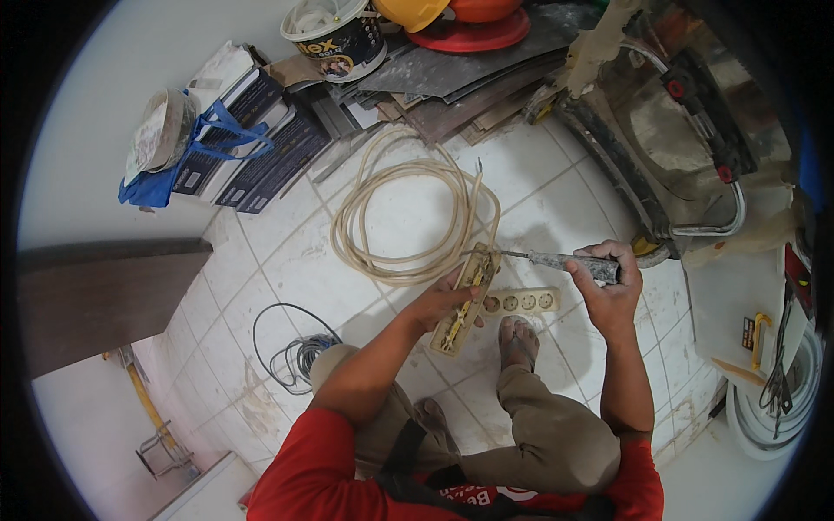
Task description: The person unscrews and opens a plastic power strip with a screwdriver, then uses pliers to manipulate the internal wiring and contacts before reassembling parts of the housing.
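My left hand (440, 301) is wrapped round the opened back half of a power strip (449, 337), a long beige housing with yellowish metal strips inside. A screwdriver (569, 263) with a dusty grey handle is in my right hand (613, 291). Its thin shaft points left, and the tip is at the far end of the housing; whether it touches a screw is too small to tell. A thick beige cable (349, 230) lies coiled on the tiles and reaches that same end. Below the housing, on the floor by my foot, sits the socket cover (528, 301) with several round outlets.
A thin dark cable coil (306, 356) lies left of my knee. Boxes (276, 152), a bucket (340, 43) and stacked boards (469, 74) line the far side. A metal-framed machine (695, 130) stands at right, above a white hose coil (782, 417). A dark wooden panel (104, 291) juts in from the left.
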The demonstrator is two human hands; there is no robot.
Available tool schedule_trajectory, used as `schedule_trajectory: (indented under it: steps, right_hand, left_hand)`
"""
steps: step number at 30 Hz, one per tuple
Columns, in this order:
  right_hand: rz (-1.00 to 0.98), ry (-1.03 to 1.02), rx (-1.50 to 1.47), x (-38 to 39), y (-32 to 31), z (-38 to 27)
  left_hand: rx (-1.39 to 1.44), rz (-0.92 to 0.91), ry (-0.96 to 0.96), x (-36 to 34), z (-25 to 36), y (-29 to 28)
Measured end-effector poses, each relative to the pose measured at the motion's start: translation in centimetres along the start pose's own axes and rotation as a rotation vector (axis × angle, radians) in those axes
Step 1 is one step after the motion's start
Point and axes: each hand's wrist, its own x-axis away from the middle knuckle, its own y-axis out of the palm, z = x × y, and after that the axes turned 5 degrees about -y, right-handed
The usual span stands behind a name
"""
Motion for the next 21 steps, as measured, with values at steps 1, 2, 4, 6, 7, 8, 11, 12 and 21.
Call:
schedule_trajectory:
  steps: [1,2,4,6,7,8,11,12,21]
  right_hand:
    - [-0.003,0.001,-0.001,0.04,0.03,0.07]
    - [-0.005,0.001,-0.002,0.02,0.04,0.12]
    - [-0.01,-0.011,0.011,0.0,0.0,0.17]
    - [-0.013,-0.016,0.025,-0.03,0.05,0.14]
    - [-0.014,-0.016,0.033,-0.08,0.07,0.14]
    - [-0.014,-0.016,0.04,-0.1,0.09,0.17]
    - [-0.016,-0.028,0.045,-0.12,0.1,0.59]
    - [-0.014,-0.022,0.04,-0.09,0.1,0.64]
    - [-0.02,-0.018,0.043,-0.22,0.11,0.79]
  left_hand:
    - [-0.003,-0.002,0.001,0.01,0.02,-0.02]
    - [-0.008,-0.004,0.002,0.04,0.16,0.1]
    - [-0.009,-0.001,0.014,0.18,0.35,0.45]
    - [-0.016,0.003,0.017,0.25,0.4,0.56]
    - [-0.024,0.005,0.014,0.24,0.41,0.55]
    - [-0.032,0.007,0.011,0.23,0.42,0.56]
    - [-0.026,0.018,-0.005,0.33,0.49,0.66]
    - [-0.023,0.014,-0.006,0.28,0.45,0.62]
    - [-0.007,-0.003,0.014,0.09,0.32,0.6]
